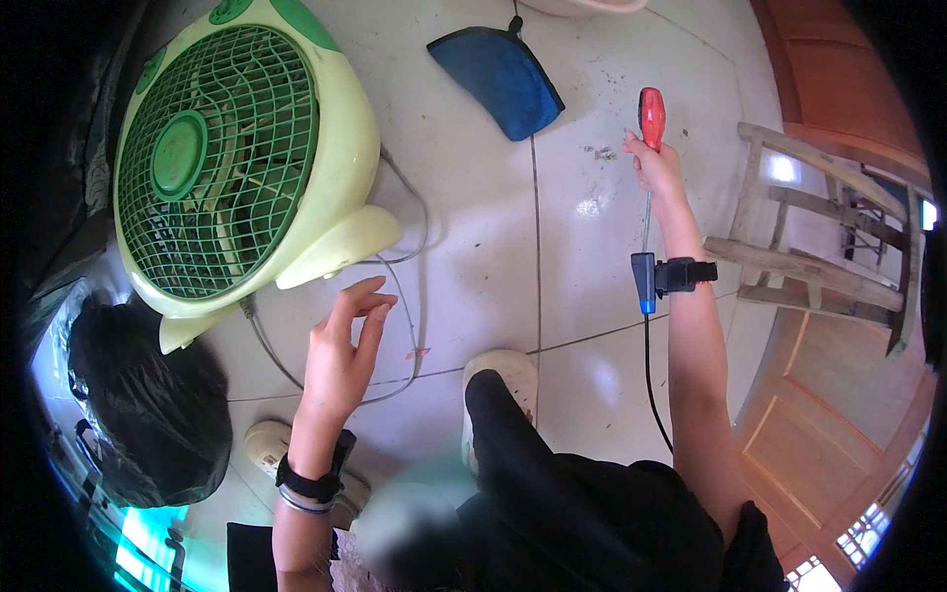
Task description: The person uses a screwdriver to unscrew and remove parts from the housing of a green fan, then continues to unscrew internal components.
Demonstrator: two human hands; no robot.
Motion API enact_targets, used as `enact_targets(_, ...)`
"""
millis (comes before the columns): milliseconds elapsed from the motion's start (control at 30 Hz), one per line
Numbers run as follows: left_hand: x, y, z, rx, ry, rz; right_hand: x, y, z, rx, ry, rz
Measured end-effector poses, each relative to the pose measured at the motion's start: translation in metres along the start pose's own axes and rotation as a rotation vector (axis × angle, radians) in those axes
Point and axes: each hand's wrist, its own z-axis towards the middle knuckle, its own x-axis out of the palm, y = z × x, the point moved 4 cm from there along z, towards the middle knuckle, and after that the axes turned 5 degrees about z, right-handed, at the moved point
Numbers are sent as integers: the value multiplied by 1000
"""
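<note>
In my right hand (658, 169) is a screwdriver (652, 118) with a red and black handle. Its thin shaft points back along my forearm. My left hand (342, 354) holds nothing; thumb and fingers are apart and bent, just below the foot of a box fan (348, 244). The fan has a pale yellow-green housing and a green front grille (222, 163) with a round green centre cap. A grey power cord (405, 311) loops over the floor beside my left hand. A blue cloth pouch (503, 78) with black edging lies on the tiles between fan and screwdriver.
A wooden stool (806, 266) lies on the right by a brown wooden door (821, 414). At left sits a full black plastic bag (152, 399). Part of a pale basin (584, 6) shows at the top edge. My shoe (510, 366) rests on the tiled floor.
</note>
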Motion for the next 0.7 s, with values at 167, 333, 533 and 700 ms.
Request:
enact_targets(167,3,2,-1,57,15,57,-4,-30,21,73,56,-2)
enact_targets(333,1,-2,-1,62,18,99,3,-30,23,44,41,-47)
enact_targets(533,-3,1,-3,203,28,276,0,-29,16,-6,21,-78)
enact_targets(700,-18,-3,-14,455,114,535,2,-21,11,-66,37,-86)
